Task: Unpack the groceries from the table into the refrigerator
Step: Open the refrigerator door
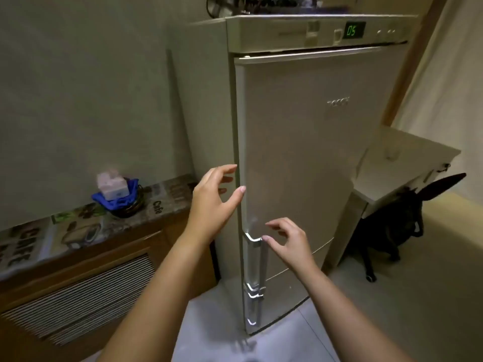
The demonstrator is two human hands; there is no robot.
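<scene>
Two hands reach at the refrigerator [308, 152], which stands upright at twelve o'clock with its doors closed. The stiff, heavy upper door likely needs a firm pull at the metal handle [257, 259]. The right hand [290, 244], fingers loose and empty, hovers just beside the handle; the left hand [214, 199] spreads empty at the door's edge. At nine o'clock, a counter [78, 231] carries a basket [125, 202].

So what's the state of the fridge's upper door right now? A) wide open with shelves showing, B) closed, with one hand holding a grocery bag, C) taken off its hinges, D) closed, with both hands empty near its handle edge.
D: the upper door sits flush with no interior visible, and the left hand and right hand hover with relaxed fingers, gripping nothing, by the handle.
</scene>
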